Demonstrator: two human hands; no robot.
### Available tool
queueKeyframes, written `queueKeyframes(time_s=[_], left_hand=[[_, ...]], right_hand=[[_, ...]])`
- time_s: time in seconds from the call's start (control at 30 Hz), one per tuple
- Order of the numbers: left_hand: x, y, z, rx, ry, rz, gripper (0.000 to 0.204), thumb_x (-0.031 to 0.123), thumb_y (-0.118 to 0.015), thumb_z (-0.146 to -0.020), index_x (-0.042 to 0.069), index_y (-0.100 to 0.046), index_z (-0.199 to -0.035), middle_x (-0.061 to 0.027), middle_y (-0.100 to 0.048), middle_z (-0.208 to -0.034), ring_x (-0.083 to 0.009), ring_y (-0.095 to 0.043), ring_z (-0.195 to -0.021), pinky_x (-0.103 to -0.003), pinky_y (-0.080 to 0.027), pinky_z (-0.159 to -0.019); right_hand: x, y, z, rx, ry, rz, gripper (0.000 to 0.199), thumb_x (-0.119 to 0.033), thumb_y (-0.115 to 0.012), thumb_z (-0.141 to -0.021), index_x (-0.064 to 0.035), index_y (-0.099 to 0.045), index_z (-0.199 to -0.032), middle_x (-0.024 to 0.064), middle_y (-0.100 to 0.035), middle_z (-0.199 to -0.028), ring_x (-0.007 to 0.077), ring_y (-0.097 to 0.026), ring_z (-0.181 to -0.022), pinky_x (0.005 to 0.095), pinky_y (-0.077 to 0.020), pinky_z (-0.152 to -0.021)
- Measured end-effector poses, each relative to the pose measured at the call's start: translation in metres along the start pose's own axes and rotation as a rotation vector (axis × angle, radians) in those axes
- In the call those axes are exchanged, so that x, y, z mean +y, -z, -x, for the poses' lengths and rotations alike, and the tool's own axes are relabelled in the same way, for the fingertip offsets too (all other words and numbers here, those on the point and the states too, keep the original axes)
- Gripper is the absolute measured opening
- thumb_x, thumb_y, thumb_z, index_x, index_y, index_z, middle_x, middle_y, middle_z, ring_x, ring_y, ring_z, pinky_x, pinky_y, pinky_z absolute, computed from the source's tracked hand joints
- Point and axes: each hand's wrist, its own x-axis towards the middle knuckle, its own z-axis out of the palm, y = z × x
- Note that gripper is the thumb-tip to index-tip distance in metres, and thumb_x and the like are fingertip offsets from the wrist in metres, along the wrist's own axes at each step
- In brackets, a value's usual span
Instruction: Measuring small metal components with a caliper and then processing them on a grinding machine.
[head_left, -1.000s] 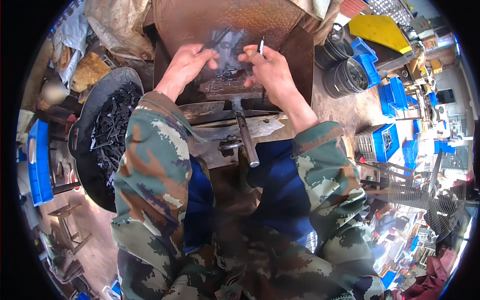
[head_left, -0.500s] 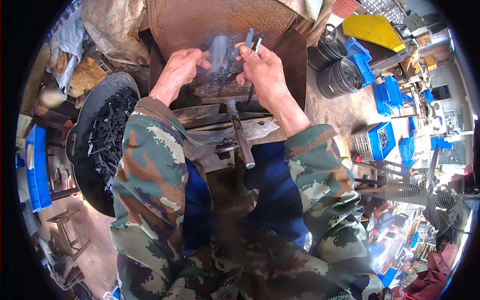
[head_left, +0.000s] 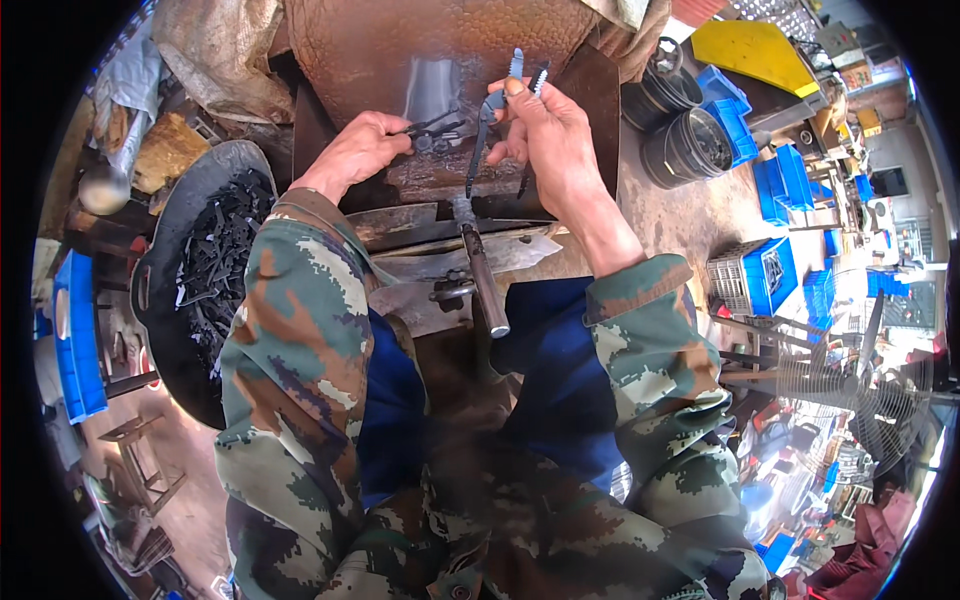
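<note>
1. Over the rusty metal block (head_left: 400, 60) at the top of the view, both hands work above a worn, shiny patch of its face.
2. The right hand (head_left: 545, 130) is raised and closed on a plier blank (head_left: 490, 120), a grey forged piece whose two thin legs hang down from the fingers while its head pokes up past the thumb. A second small toothed piece (head_left: 540, 75) appears pinched in the same hand, though whether it is separate I cannot tell.
3. The left hand (head_left: 355, 150) lies lower on the block, fingers curled around a dark tool (head_left: 430, 125) that points toward the right hand; its exact kind is too small to make out.
4. Below the hands a hammer (head_left: 485, 285) rests handle-down across the metal ledge (head_left: 470, 255), untouched.
5. To the person's left a dark round pan (head_left: 160, 230) holds a heap of black forged pieces (head_left: 215, 275).
6. Judging by this, the step in hand is inspecting or aligning the blank, lifted clear of the block. The next move would call for setting it squarely on the worn patch and freeing a hand for the hammer, keeping the fingers out of the striking line.
</note>
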Motion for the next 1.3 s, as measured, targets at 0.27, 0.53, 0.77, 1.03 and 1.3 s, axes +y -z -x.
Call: queueKeyframes(time_s=[0.27,0.53,0.77,1.03,1.3], left_hand=[[0.004,0.001,0.001,0.016,-0.258,-0.031,0.027,0.010,-0.060,-0.085,0.002,-0.071,-0.108,-0.0087,-0.064,-0.082,-0.0190,-0.057,-0.075,-0.034,-0.046,-0.073],[0.036,-0.002,0.020,0.131,-0.224,-0.403,0.029,0.015,-0.058,-0.087,0.001,-0.070,-0.110,-0.0155,-0.070,-0.095,-0.0250,-0.067,-0.093,-0.034,-0.049,-0.083],[0.043,0.014,0.029,0.192,-0.028,-0.065,0.044,0.024,-0.056,-0.090,-0.004,-0.062,-0.123,-0.0107,-0.067,-0.087,-0.0164,-0.060,-0.073,-0.031,-0.050,-0.072],[0.028,0.029,0.031,0.247,0.095,-0.097,0.039,0.029,-0.054,-0.090,0.000,-0.065,-0.113,-0.0140,-0.069,-0.091,-0.0208,-0.067,-0.081,-0.033,-0.052,-0.072],[0.029,0.028,0.038,0.323,0.161,-0.071,0.035,0.030,-0.052,-0.090,0.002,-0.066,-0.105,-0.0096,-0.067,-0.083,-0.0168,-0.063,-0.070,-0.033,-0.051,-0.064]], right_hand=[[-0.007,0.013,0.000,0.006,-0.072,-0.139,0.027,-0.026,-0.051,-0.103,-0.0016,-0.062,-0.104,0.0097,-0.063,-0.088,0.0208,-0.066,-0.076,0.0347,-0.0549,-0.076],[-0.013,0.018,0.005,0.012,-0.107,-0.204,0.028,-0.026,-0.044,-0.105,0.0002,-0.055,-0.109,0.0164,-0.064,-0.093,0.0310,-0.069,-0.091,0.0419,-0.0580,-0.082],[-0.012,0.034,0.006,0.080,-0.187,-0.319,0.024,-0.024,-0.051,-0.102,-0.0003,-0.052,-0.105,0.0074,-0.056,-0.079,0.0199,-0.062,-0.065,0.0411,-0.0618,-0.067],[0.013,0.062,0.014,0.212,0.161,0.532,0.020,-0.021,-0.059,-0.096,-0.0010,-0.062,-0.094,0.0139,-0.064,-0.074,0.0233,-0.064,-0.063,0.0406,-0.0569,-0.058],[-0.001,0.047,0.063,-0.025,0.098,0.709,0.020,-0.014,-0.059,-0.092,0.0004,-0.067,-0.105,0.0157,-0.072,-0.086,0.0242,-0.071,-0.077,0.0358,-0.0535,-0.070]])
